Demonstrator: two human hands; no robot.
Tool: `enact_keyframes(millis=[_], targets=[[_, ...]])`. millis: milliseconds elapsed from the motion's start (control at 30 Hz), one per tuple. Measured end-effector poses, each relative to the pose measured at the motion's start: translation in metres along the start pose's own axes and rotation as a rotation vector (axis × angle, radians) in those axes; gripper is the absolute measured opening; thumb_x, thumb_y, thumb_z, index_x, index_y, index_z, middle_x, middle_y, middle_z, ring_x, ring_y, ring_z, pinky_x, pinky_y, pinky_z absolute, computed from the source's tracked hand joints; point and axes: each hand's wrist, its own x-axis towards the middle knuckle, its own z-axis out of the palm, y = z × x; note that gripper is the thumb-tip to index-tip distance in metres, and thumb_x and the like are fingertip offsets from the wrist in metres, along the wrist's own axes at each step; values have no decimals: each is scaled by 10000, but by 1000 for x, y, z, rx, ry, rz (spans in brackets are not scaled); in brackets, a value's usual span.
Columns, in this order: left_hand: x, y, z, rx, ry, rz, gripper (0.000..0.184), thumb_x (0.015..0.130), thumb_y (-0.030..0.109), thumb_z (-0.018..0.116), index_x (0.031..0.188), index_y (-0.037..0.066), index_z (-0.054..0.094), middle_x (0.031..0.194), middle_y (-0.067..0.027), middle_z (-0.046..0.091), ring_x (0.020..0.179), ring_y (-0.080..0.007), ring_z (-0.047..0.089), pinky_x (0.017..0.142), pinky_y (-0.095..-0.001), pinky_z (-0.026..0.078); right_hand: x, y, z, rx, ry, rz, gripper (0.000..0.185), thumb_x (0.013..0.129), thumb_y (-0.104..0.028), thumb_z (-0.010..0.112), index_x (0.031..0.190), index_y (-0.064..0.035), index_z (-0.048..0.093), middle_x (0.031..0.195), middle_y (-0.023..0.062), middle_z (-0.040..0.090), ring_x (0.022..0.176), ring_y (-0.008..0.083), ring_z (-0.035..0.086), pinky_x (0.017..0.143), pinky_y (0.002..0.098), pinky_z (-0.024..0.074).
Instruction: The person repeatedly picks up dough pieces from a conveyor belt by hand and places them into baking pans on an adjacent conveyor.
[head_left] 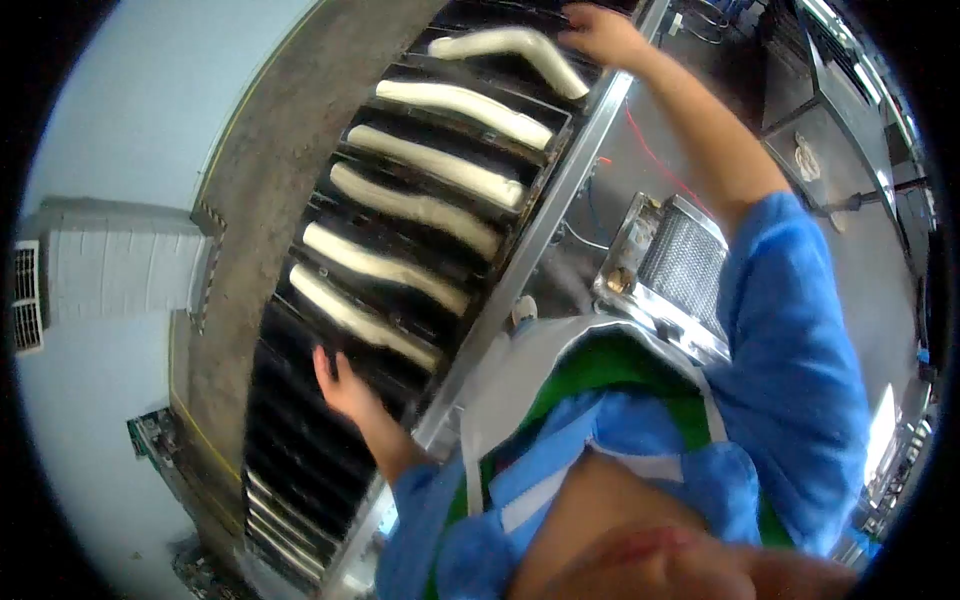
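Several long, pale, gently bent tube-like pieces [436,150] lie side by side across a black slatted conveyor [300,400]; what they are made of I cannot tell. My left hand [345,388] is open, with fingers stretched out over dark slats just past the nearest pale piece [362,320]. At the far end, my right hand [605,38] reaches beside the most sharply bent piece [530,48]. Its fingers look apart, with nothing visible in them. Whether it touches that piece I cannot make out.
A metal rail [560,190] edges the conveyor on my side. Next to it stands a metal unit with a perforated cover [685,255]. A red cable [650,145] hangs nearby. Beyond the conveyor run a grey floor strip [262,130] and a pale wall box [125,260].
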Motion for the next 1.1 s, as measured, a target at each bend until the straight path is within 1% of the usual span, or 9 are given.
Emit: enact_keyframes(millis=[133,267,367,500,533,633,767,933,1100], targets=[[6,17,41,-13,-54,73,355,805,17,557,1151,-42,507,1212,-136,498,1102,-216,470,960,-310,333,-69,35,-26,-72,-233,67,508,746,-216,630,1198,-39,483,1117,159,553,996,265,556,865,341,431],[8,43,98,-25,-102,4,339,804,4,544,1142,-6,524,1219,-122,494,1118,-223,455,963,-314,322,-147,115,-78,-81,-235,224,441,743,-206,625,1145,-61,518,1074,174,545,1013,322,520,864,373,416],[10,61,140,-2,-211,49,349,794,-3,554,1141,-7,522,1260,-123,455,1151,-222,426,978,-321,306,-239,215,-125,-414,-257,371,485,677,-88,601,1147,-26,496,1165,211,489,1096,363,450,921,404,381],[9,89,199,-106,-322,39,358,788,5,566,1143,19,530,1261,-123,452,1156,-226,424,980,-329,310,-364,263,-186,-649,-293,606,578,603,-32,565,1165,10,432,1136,243,474,1064,391,453,908,427,384],[6,103,213,-10,-348,51,354,787,12,570,1139,20,533,1264,-128,449,1157,-233,426,978,-329,313,-404,293,-194,-729,-246,527,569,596,-28,566,1151,-14,445,1132,230,476,1061,382,457,887,437,396],[-5,138,259,76,-454,132,351,781,62,583,1129,22,546,1264,-141,448,1172,-246,417,983,-334,303,-404,281,-216,-664,-481,899,693,613,-75,623,1261,-94,379,1253,189,424,1173,354,386,978,401,335],[-19,174,307,45,-604,40,365,790,91,575,1152,64,534,1298,-118,403,1188,-250,390,958,-365,328,-374,266,-204,-712,-341,820,599,638,-111,622,1205,-99,426,1186,152,465,1114,333,434,916,410,377],[-38,206,358,221,-741,53,403,790,117,598,1183,109,507,1329,-119,345,1213,-258,357,929,-394,368,-309,256,-199,-726,-380,688,454,685,-184,596,1109,-68,487,1124,163,493,1069,326,463,889,412,390],[-44,189,384,306,-735,144,426,786,124,605,1197,122,494,1345,-134,321,1228,-268,345,947,-401,361,-279,323,-189,-584,-379,682,414,727,-237,578,1085,-43,504,1031,181,541,983,315,518,820,404,423]])
